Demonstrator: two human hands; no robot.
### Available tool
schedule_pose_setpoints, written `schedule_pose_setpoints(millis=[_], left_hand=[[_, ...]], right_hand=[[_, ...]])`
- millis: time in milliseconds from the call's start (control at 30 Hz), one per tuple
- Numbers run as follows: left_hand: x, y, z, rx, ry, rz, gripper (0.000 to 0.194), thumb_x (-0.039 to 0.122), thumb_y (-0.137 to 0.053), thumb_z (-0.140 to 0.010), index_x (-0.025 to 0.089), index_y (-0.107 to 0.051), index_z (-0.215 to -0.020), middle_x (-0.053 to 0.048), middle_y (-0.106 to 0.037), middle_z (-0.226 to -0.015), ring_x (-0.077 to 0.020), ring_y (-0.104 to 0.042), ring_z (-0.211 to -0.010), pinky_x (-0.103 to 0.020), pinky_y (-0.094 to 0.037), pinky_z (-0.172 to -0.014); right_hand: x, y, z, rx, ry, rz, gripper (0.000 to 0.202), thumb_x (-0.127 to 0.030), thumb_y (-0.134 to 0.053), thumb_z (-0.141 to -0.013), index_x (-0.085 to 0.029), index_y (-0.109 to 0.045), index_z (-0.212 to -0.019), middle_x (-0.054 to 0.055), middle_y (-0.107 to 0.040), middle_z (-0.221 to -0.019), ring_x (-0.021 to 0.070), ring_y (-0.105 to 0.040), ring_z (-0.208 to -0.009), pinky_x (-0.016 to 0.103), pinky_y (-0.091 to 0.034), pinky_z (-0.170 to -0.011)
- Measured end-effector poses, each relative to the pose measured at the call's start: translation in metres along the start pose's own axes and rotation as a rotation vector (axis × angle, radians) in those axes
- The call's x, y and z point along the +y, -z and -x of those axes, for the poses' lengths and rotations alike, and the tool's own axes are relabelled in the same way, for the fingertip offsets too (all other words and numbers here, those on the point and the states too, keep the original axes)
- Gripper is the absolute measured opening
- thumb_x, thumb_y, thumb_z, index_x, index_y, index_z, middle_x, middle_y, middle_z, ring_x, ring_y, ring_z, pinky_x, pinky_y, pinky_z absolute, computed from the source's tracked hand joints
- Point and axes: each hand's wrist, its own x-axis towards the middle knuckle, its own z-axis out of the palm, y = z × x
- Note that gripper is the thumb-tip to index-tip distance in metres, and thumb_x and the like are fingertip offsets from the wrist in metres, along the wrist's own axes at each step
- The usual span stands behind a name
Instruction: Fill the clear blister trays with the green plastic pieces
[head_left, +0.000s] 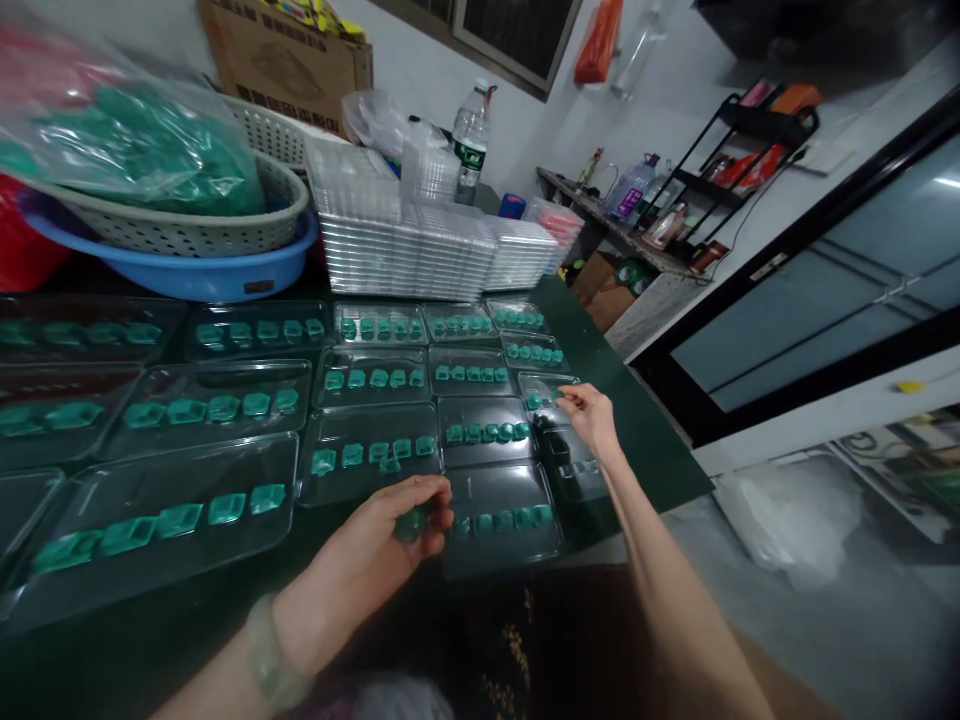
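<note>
My left hand [375,545], a pale green bangle [271,650] on its wrist, is raised over the near edge of the table. Its fingers curl around small green translucent pieces [409,524], partly hidden in the palm. Farther right, my right hand [592,418] pinches a small green piece [557,395] at a clear plastic tray [547,381]. Another green piece [533,402] lies in that tray, left of my fingertips. Rows of clear trays cover the table, most with a line of several green pieces, such as this near tray [495,487].
Stacks of clear trays [409,250] stand at the back beside a water bottle [470,140]. Back left, a basket [262,225] with a bag of green pieces [150,150] sits in a blue basin [217,270]. The dark green table [660,460] ends at the right, near a door [825,300].
</note>
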Motion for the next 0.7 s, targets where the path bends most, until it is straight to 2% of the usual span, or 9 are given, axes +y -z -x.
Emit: schedule_pose_setpoints(millis=[67, 133, 333, 500, 700], left_hand=[[0.001, 0.003, 0.0, -0.007, 0.003, 0.0, 0.013, 0.018, -0.062, -0.071, 0.012, -0.062, -0.081, -0.007, -0.055, -0.087, -0.016, -0.056, -0.072, -0.023, -0.042, -0.053], [0.003, 0.003, 0.0, 0.005, 0.008, 0.001, 0.013, 0.018, -0.063, -0.07, 0.012, -0.063, -0.081, -0.006, -0.055, -0.087, -0.016, -0.056, -0.072, -0.023, -0.042, -0.053], [0.003, 0.001, -0.003, -0.008, 0.018, 0.024, 0.01, 0.018, -0.063, -0.071, 0.012, -0.063, -0.079, -0.006, -0.055, -0.086, -0.0171, -0.056, -0.073, -0.024, -0.042, -0.053], [0.0, 0.0, -0.005, -0.06, 0.024, 0.051, 0.009, 0.017, -0.063, -0.071, 0.012, -0.064, -0.079, -0.007, -0.057, -0.085, -0.0184, -0.057, -0.075, -0.025, -0.043, -0.056], [0.002, -0.011, 0.001, -0.078, 0.037, 0.133, 0.01, 0.016, -0.057, -0.073, 0.01, -0.064, -0.076, -0.01, -0.061, -0.084, -0.0228, -0.06, -0.079, -0.028, -0.047, -0.06]], right_hand=[[0.018, -0.006, -0.011, -0.053, 0.021, 0.043, 0.016, -0.022, -0.055, -0.071, -0.014, -0.067, -0.079, 0.005, -0.059, -0.071, 0.0143, -0.054, -0.061, 0.028, -0.045, -0.061], [0.027, -0.012, -0.015, -0.118, 0.054, 0.095, 0.016, -0.021, -0.056, -0.071, -0.015, -0.068, -0.079, 0.005, -0.06, -0.071, 0.0148, -0.055, -0.063, 0.028, -0.045, -0.063], [0.027, -0.013, -0.015, -0.289, 0.113, 0.281, 0.017, -0.02, -0.051, -0.076, -0.018, -0.067, -0.08, 0.004, -0.059, -0.079, 0.0138, -0.055, -0.071, 0.025, -0.042, -0.069], [0.015, -0.01, -0.016, -0.403, 0.115, 0.477, 0.019, -0.018, -0.046, -0.079, -0.017, -0.065, -0.084, 0.006, -0.056, -0.086, 0.0146, -0.054, -0.077, 0.024, -0.041, -0.07], [-0.019, -0.007, -0.019, -0.519, 0.145, 0.645, 0.018, -0.004, -0.047, -0.07, -0.011, -0.063, -0.076, 0.012, -0.055, -0.09, 0.0175, -0.053, -0.085, 0.024, -0.039, -0.072]])
